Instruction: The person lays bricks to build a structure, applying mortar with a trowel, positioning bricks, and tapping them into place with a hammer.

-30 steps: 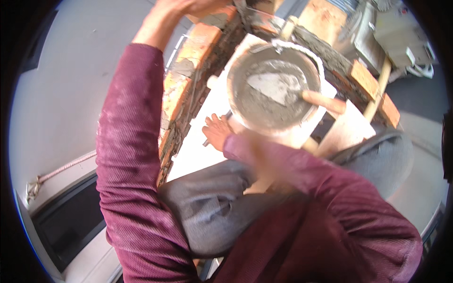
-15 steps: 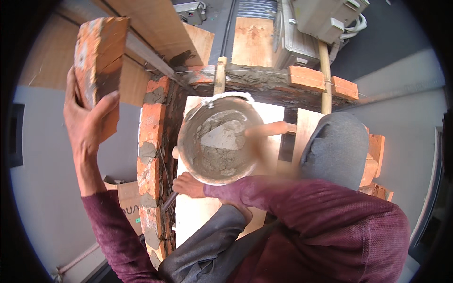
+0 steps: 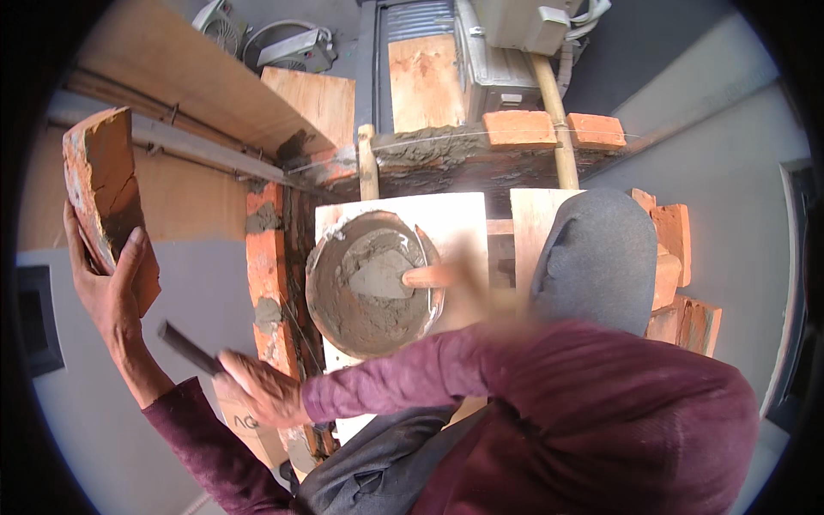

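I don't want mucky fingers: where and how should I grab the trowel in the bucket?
I'd grip the trowel by its tan handle, probably coming from the right: it points that way, toward the bucket rim, while the blade lies in the grey mortar.

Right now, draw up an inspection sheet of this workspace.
Surface: pale board under the bucket.
Job's things: the bucket holds grey mortar, with a trowel lying on it.
Clutter: loose bricks beyond the knee, at right.
Hands: left hand grips a brick, raised; right hand grips a dark bar.
Cables: white cables or hoses beside a boxy metal unit.
Surroundings: mortared brick wall at left; grey wall at right.
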The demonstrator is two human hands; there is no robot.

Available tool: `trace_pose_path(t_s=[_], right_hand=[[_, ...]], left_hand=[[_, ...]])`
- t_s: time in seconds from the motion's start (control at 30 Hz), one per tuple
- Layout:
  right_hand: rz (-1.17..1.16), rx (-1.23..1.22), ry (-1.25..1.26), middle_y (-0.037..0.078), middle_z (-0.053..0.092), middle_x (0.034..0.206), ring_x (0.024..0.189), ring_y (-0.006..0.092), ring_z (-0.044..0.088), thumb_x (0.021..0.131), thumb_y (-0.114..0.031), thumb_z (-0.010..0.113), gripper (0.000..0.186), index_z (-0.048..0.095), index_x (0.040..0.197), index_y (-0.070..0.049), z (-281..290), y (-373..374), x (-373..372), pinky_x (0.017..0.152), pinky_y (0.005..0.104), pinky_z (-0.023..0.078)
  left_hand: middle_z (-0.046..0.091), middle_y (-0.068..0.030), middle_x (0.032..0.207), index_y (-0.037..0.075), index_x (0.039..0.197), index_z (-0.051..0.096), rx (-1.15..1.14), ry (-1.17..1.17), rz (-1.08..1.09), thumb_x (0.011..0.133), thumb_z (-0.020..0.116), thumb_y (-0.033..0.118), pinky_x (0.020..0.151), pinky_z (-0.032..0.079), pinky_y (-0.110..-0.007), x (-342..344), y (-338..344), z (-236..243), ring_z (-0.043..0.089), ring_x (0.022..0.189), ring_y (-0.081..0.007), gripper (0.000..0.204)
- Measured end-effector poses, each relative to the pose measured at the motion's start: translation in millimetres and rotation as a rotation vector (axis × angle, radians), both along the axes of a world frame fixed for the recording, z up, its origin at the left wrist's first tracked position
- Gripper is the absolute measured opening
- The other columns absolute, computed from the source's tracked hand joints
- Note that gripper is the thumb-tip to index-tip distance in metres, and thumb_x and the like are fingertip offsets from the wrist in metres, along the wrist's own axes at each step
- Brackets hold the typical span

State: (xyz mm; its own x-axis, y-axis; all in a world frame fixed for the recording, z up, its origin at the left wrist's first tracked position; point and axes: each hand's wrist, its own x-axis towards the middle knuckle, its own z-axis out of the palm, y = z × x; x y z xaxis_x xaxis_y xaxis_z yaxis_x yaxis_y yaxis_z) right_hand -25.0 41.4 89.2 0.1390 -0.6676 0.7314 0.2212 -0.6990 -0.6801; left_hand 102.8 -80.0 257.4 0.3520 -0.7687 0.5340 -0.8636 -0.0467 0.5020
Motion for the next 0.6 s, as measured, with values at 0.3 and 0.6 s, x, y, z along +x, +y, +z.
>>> trace_pose_path(t_s=[0.3,0.6], right_hand=[[1.008,0.751,1.118,0.005,0.056,0.069,0.05,0.0132,0.052,0.107,-0.044,0.033,0.049,0.055,0.1,-0.001,79.1,-248.6,-169.2,0.051,0.0347,0.053],[-0.016,0.967,0.907,-0.004,0.041,0.065,0.041,0.0048,0.039,0.103,-0.051,0.044,0.044,0.052,0.098,-0.008,59.7,-284.1,-436.1,0.035,0.0224,0.035]], left_hand=[[0.049,-0.02,0.139,-0.004,0.151,0.031,0.058,0.001,-0.443,0.065,0.078,0.016,0.106,0.042,-0.036,-23.1,-114.1,-32.0,0.05,0.129,-0.0287,0.1],[0.049,-0.0184,0.137,0.01,0.151,0.035,0.477,-0.47,-0.646,0.051,0.086,0.03,0.109,0.031,-0.051,-147.8,-287.5,-226.8,0.045,0.129,-0.0345,0.114]])
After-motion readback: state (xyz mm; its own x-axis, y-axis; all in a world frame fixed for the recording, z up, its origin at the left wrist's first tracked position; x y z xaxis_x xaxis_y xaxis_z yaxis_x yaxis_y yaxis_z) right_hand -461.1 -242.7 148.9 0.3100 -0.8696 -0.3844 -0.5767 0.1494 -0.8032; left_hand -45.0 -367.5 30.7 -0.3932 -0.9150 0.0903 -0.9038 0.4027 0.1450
